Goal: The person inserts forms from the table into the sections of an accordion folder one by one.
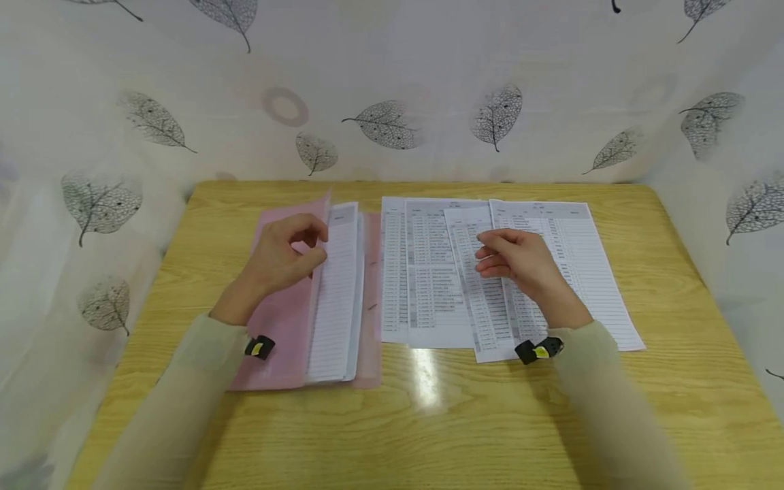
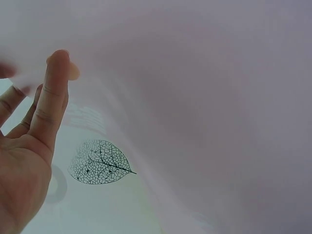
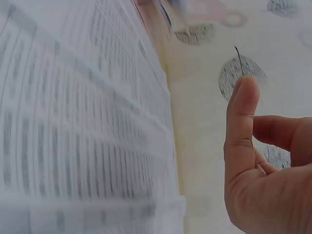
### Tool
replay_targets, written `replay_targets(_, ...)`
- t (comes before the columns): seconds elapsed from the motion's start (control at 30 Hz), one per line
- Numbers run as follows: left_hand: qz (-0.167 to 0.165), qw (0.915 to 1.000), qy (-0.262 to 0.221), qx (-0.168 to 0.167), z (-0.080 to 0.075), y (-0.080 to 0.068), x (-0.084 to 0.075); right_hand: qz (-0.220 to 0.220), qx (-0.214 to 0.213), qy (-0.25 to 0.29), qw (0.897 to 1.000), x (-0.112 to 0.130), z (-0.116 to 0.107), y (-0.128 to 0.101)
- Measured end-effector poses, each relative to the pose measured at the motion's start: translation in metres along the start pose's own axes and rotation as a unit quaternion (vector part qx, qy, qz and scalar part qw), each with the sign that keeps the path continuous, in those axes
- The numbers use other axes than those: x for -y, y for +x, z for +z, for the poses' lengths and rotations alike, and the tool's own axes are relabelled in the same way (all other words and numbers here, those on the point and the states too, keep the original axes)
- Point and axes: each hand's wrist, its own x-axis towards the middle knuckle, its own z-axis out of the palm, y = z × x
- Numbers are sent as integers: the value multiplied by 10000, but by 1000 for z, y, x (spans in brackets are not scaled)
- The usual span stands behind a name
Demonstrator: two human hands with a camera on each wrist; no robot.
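"how was the left hand?"
"thumb and finger pinched the edge of the raised pink cover, at left above lined pages"
"the right hand?"
"fingers loosely curved, over printed sheets at right"

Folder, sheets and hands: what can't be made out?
Head: text on the printed sheets, too small to read.
Head: part of those sheets, covered by the right hand.
Head: part of the pink folder cover, behind the left hand.
Right wrist: sheet print, blurred.
Left wrist: leftmost digit, cut off by the edge.
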Motion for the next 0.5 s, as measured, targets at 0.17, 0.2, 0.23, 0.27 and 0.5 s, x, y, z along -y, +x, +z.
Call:
replay_targets(0.17, 113, 9999, -56, -40, 1, 1, 1, -203, -388, 101, 9990, 3, -39, -10)
replay_targets(0.2, 129, 9999, -64, -40, 1, 1, 1, -223, -482, 135, 9985, 3, -47, -12)
replay_targets(0.23, 142, 9999, -70, -37, 1, 1, 1, -236, -576, 140, 9980, 2, -55, -14)
replay_targets(0.27, 147, 9999, -83, -32, 1, 2, 1, -232, -676, 162, 9973, 2, -62, -15)
replay_targets(0.5, 47, 9996, -286, 68, 3, 2, 0, -138, -1189, 249, 9925, -2, -101, -24)
